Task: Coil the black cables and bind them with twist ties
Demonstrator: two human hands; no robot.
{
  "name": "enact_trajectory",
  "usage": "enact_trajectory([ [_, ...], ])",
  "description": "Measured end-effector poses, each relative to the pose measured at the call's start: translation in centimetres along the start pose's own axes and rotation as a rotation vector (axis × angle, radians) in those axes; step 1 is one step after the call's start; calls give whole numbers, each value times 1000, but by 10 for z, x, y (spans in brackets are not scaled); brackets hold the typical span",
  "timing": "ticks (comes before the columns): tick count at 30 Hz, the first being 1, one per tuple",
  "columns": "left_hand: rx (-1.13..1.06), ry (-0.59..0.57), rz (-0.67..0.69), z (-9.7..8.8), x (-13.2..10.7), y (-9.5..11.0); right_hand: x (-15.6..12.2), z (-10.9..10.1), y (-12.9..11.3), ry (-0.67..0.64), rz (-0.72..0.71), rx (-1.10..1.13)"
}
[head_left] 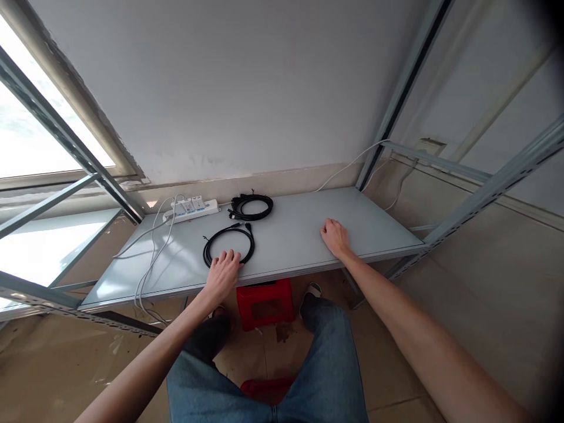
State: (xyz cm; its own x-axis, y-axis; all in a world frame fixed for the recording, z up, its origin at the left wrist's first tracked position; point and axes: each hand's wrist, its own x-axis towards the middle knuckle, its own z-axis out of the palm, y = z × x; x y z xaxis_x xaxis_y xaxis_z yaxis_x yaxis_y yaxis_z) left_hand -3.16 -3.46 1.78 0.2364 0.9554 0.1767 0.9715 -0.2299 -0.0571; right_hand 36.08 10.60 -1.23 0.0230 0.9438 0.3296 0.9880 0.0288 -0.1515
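A coiled black cable (254,242) lies in a loop near the front edge of the shelf board, with its plug ends at the top of the loop. My left hand (224,273) is on the near side of this coil, its fingers bent over the cable. Behind it sits a second black cable bundle (267,205), also coiled and tied, untouched. Farther right, my right hand (335,237) rests on the grey shelf board (295,229) with its fingers curled into a fist. Nothing shows in it, though the palm side is hidden.
A white power strip (211,207) with plugged-in adapters stands at the back left, its white cords (152,258) hanging over the front edge. Metal rack posts (399,88) frame both ends. Under the shelf is a red plastic stool (265,305) between my feet.
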Motion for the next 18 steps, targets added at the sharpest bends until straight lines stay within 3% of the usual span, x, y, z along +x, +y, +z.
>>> enact_trajectory([
  [3,12,42,81,10,8,1,0,2,1,4,-14,12],
  [12,-129,1,222,21,32,-14,0,1,6,49,-51,200],
  [18,-149,24,209,25,30,-13,-5,0,7,66,-174,234],
])
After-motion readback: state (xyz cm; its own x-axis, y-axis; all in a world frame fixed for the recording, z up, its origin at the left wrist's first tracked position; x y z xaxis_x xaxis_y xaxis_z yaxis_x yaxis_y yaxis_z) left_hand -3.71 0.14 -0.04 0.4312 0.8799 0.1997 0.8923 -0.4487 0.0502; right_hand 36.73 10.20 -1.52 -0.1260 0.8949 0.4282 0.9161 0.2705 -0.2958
